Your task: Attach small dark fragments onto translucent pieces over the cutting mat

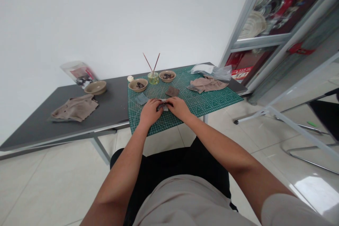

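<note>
Over the near edge of a green cutting mat [216,99], my left hand [151,112] and my right hand [180,108] meet with bent fingers. Between their fingertips is a small dark piece [160,106], its kind too small to make out. A whitish scrap [165,107] shows under and behind the fingers. Just left of my left hand lies a blue-grey square [141,99], cloth or paper, I cannot tell which. A brown square [172,91] lies beyond my right hand.
Two tan bowls [138,89] [171,79] hold dark pieces. Between them, a glass jar [153,79] of yellowish liquid has two thin sticks. Crumpled brown cloths [208,84] [75,107] lie at both sides. Another bowl [95,92], a clear container [77,72] and a plastic bag [221,72] stand near the wall.
</note>
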{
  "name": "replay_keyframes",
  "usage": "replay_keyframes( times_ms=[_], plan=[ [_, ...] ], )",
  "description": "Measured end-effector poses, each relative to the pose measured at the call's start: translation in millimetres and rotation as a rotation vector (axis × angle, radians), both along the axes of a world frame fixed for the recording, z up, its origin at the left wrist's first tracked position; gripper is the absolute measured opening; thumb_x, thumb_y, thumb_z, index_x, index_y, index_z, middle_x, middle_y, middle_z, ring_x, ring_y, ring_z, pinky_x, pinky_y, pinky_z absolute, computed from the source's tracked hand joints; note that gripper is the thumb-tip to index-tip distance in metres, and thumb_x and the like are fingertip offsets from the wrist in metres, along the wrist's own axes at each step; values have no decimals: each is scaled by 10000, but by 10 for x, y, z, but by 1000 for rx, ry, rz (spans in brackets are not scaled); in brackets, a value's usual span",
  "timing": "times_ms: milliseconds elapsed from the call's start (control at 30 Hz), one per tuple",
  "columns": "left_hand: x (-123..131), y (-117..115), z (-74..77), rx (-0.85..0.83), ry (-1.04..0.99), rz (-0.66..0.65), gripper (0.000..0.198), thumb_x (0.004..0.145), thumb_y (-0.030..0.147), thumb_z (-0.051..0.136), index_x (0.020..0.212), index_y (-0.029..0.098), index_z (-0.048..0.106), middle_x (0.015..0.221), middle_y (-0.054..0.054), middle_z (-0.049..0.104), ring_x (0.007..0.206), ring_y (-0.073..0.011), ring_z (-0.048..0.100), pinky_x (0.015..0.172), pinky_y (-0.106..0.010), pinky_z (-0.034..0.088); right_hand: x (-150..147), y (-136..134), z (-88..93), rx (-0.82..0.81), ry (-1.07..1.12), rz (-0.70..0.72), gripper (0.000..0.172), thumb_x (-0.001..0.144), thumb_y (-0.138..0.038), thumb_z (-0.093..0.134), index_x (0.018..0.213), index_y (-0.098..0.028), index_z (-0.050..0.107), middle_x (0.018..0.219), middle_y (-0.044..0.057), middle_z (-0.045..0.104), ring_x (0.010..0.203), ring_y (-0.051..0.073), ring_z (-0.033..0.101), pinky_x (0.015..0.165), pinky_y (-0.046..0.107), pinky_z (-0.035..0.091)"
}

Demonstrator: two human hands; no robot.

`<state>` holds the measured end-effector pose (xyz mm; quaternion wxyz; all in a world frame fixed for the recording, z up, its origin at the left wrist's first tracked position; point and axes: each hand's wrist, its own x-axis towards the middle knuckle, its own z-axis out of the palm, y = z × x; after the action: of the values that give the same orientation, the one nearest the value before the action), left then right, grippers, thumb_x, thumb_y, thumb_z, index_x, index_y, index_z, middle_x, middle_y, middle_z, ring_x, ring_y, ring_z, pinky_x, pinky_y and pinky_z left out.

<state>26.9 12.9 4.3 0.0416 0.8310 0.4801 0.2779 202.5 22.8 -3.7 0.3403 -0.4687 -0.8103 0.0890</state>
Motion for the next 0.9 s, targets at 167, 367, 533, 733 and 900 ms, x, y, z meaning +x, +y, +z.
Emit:
replay_keyframes(
  times_ms=[167,367,533,733,900],
  plan=[
    [3,-16,-1,-7,23,59,272,847,227,525,1071,192,676,1188,-84,647,1143,-249,534,1035,-408,437,44,-57,-10,39,-135,53,174,866,-231,607,1005,-178,697,997,71,702,958,205,574,910,342,418],
    [-1,-17,19,-57,14,82,324,844,200,502,1142,188,630,1117,-88,665,1110,-248,553,999,-396,452,-43,6,59,35,-214,24,151,901,-227,573,850,-168,701,899,77,686,921,201,546,887,338,410],
    [0,-14,41,-133,-44,142,405,833,161,500,1231,208,554,1144,-82,669,1103,-241,573,950,-376,477,-79,19,127,30,-249,61,109,871,-238,613,830,-163,681,838,55,643,874,183,531,893,330,400],
    [2,-23,48,-109,-31,132,382,829,156,504,1202,215,567,1110,-74,677,1074,-242,583,916,-365,487,-28,91,132,22,-268,29,113,857,-207,618,762,-160,657,793,52,621,844,183,526,815,306,403],
    [-2,-13,58,-136,-46,143,397,829,147,497,1216,210,560,1128,-68,677,1085,-232,575,936,-351,477,-64,79,121,76,-319,82,112,880,-237,602,818,-164,660,828,56,615,870,190,508,841,313,395]
  ],
)
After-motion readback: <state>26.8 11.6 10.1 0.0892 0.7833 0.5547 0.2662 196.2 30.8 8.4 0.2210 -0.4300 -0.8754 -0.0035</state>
